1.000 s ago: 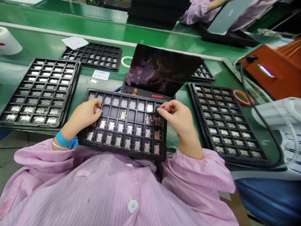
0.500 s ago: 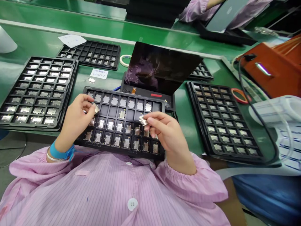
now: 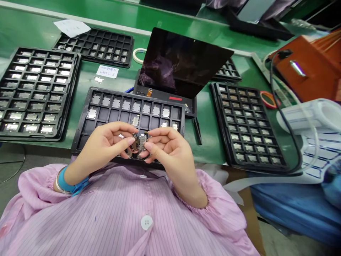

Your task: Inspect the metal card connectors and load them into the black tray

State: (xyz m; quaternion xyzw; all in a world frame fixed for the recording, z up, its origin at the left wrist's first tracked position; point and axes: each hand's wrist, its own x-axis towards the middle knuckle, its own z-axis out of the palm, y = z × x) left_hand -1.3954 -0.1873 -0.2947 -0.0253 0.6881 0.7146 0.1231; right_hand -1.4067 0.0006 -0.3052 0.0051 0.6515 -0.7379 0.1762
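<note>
My left hand (image 3: 110, 142) and my right hand (image 3: 170, 147) meet over the near side of a black compartment tray (image 3: 87, 126). Between my right thumb and fingers is a small circuit board with a silvery metal part (image 3: 142, 141). Pinched in my left fingertips is another small circuit board (image 3: 135, 142), seen nearly edge-on and partly covered. The two boards are close together; whether they touch I cannot tell. Silvery metal pieces (image 3: 116, 103) fill most of the tray's far row. My hands hide much of its near rows.
Behind the tray stands a tilted dark screen (image 3: 183, 64) on a black base. Filled trays flank me, one left (image 3: 34, 89) and one right (image 3: 247, 124). A handwritten label (image 3: 107, 71), a tape roll (image 3: 139, 56), a black tool (image 3: 197, 131) and an orange box (image 3: 301, 67) are around.
Both hands have come together over the tray's middle, each with a small board. A silvery piece now sits at the left of the second row. The view has shifted slightly.
</note>
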